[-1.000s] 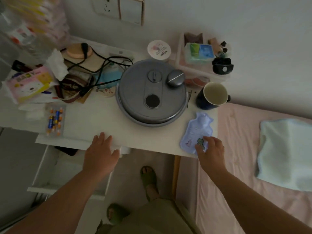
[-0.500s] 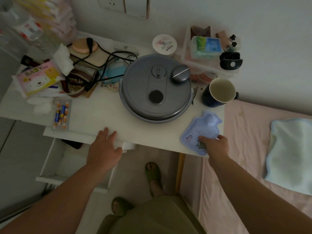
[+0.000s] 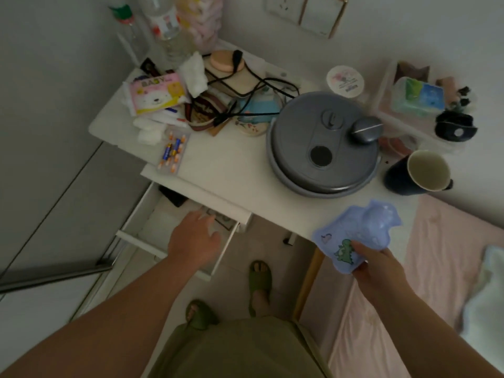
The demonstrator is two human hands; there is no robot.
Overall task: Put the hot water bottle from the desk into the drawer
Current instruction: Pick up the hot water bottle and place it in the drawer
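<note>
The bottle, pale blue with a green dinosaur printed near its lower end, sits in our right hand. Our thumb lies over the print and the fingers curl beneath the lower edge, so the grip is closed on it. The bottle is tilted, neck pointing up and away from us, over the desk's front right corner, and we cannot tell whether its far end touches the top.

Our left hand hangs over the drawer, which stands pulled out under the desk's front left edge. The fingers are loosely spread and hold nothing, their tips reaching in toward the back of the drawer. A dark flat object lies at the drawer's rear left; the rest of the inside is too dim to read.

On the desk, a round grey appliance fills the middle, with a dark blue mug just to its right. A pack of batteries lies near the front left edge, above the drawer. Behind it we see a tissue pack and a tangle of black cables.

Our feet in green slippers stand on the floor below, with pink bedding to the right.
</note>
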